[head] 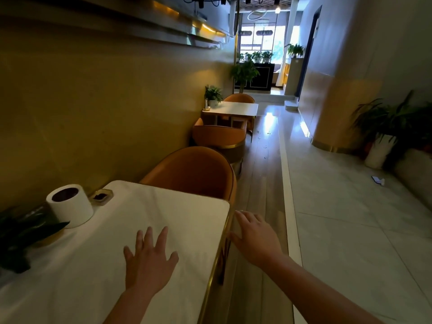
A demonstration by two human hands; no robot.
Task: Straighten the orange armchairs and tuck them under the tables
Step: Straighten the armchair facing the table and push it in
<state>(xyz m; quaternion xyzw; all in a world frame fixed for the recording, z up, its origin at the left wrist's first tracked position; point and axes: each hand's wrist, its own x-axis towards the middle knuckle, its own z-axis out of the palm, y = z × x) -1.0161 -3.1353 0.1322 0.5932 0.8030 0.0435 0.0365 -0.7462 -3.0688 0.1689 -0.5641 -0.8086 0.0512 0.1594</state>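
Observation:
An orange armchair stands at the far end of the near white table, its seat under the tabletop and its rounded back facing away. Behind it a second orange armchair faces the far white table. The back of a third orange armchair shows beyond that table. My left hand hovers over or rests on the near tabletop, fingers spread, holding nothing. My right hand is open beside the table's gold-trimmed right edge, fingertips close to it.
On the near table's left side stand a paper roll, a small ashtray and a dark potted plant. A wall runs along the left. The aisle floor stretches right, with potted plants by the right wall.

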